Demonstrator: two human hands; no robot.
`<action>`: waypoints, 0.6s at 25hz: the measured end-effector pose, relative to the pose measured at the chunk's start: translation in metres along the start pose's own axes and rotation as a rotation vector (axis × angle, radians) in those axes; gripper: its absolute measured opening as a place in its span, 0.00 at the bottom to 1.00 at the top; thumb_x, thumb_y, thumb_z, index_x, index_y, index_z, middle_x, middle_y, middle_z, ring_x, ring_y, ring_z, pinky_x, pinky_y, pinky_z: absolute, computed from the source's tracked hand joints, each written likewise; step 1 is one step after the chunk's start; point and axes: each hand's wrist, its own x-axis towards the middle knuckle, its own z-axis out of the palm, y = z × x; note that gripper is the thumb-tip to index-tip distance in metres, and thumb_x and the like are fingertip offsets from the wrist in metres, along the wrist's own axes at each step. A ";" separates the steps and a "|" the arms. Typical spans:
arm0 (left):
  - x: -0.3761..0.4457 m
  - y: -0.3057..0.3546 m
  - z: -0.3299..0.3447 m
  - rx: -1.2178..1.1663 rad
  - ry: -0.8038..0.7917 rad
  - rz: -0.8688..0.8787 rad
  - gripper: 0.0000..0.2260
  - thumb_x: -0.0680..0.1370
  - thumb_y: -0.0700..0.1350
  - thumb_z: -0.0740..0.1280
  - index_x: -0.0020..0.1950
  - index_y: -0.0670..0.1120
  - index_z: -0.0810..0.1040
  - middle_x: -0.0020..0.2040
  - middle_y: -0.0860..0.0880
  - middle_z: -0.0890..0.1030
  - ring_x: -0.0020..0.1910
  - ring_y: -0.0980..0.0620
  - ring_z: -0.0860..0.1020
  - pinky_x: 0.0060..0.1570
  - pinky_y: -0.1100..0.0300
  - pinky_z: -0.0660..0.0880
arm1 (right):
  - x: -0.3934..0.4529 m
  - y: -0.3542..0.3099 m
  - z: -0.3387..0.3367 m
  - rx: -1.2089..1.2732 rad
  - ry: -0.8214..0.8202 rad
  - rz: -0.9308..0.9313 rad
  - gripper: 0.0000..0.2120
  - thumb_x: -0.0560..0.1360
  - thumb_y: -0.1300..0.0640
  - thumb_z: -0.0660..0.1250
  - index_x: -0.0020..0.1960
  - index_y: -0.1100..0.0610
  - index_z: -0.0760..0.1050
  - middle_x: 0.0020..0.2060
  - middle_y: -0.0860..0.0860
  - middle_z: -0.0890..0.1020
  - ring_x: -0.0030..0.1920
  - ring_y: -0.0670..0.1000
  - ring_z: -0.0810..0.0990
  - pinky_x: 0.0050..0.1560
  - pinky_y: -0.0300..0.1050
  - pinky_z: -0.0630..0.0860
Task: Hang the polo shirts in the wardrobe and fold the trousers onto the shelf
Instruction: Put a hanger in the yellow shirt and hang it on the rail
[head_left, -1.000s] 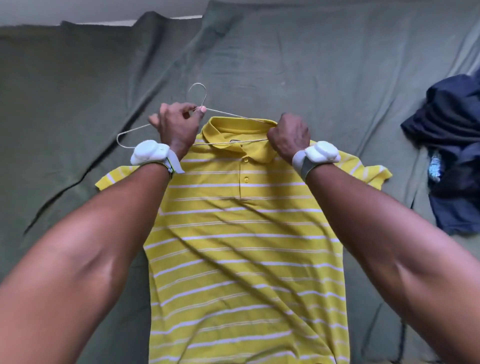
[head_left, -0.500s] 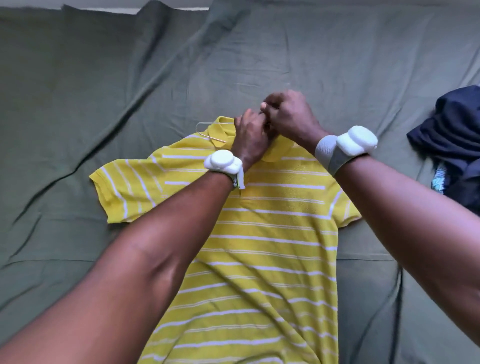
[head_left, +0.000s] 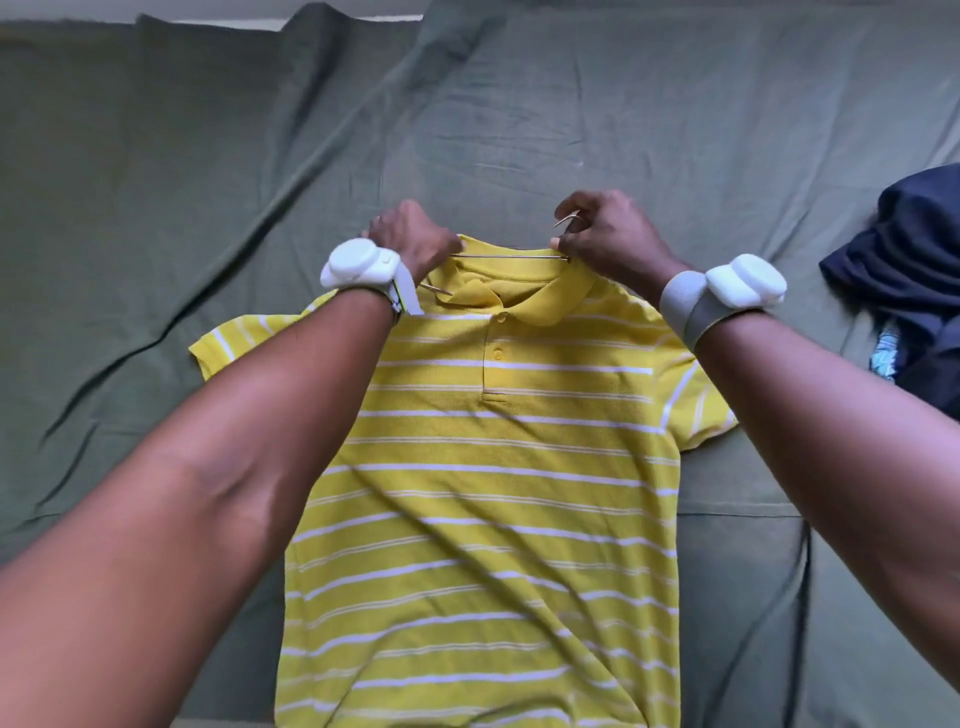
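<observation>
With your left hand (head_left: 410, 241) gripping the collar and your right hand (head_left: 605, 236) pinching the wire hanger (head_left: 511, 255), seat both shoulders of the yellow striped polo shirt (head_left: 493, 467) evenly.

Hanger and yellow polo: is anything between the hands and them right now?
Nothing visible. The right hand already pinches the wire hanger at its hook end, and the left hand grips the polo at the collar. The dark clothes lie apart at the right.

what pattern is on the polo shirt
Yellow with thin white horizontal stripes; polo shirt, head view.
</observation>
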 end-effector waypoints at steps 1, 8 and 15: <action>-0.002 0.006 -0.003 0.046 -0.065 0.016 0.21 0.66 0.60 0.76 0.42 0.42 0.79 0.45 0.43 0.80 0.48 0.42 0.78 0.45 0.55 0.71 | 0.000 0.001 -0.002 0.023 -0.043 0.011 0.17 0.69 0.54 0.76 0.56 0.54 0.80 0.41 0.51 0.80 0.41 0.49 0.76 0.39 0.39 0.71; 0.005 -0.006 -0.006 0.127 0.004 0.022 0.11 0.73 0.38 0.67 0.53 0.40 0.82 0.55 0.37 0.81 0.56 0.37 0.79 0.52 0.52 0.75 | 0.001 0.003 0.006 -0.228 -0.073 0.016 0.14 0.65 0.43 0.76 0.38 0.53 0.80 0.35 0.52 0.83 0.42 0.56 0.81 0.46 0.48 0.77; 0.018 -0.037 -0.023 0.060 -0.121 0.092 0.06 0.68 0.38 0.71 0.43 0.45 0.84 0.38 0.44 0.83 0.41 0.45 0.80 0.42 0.57 0.74 | 0.002 0.014 -0.010 -0.168 -0.015 0.150 0.15 0.64 0.46 0.78 0.42 0.56 0.81 0.39 0.54 0.83 0.44 0.56 0.81 0.42 0.46 0.76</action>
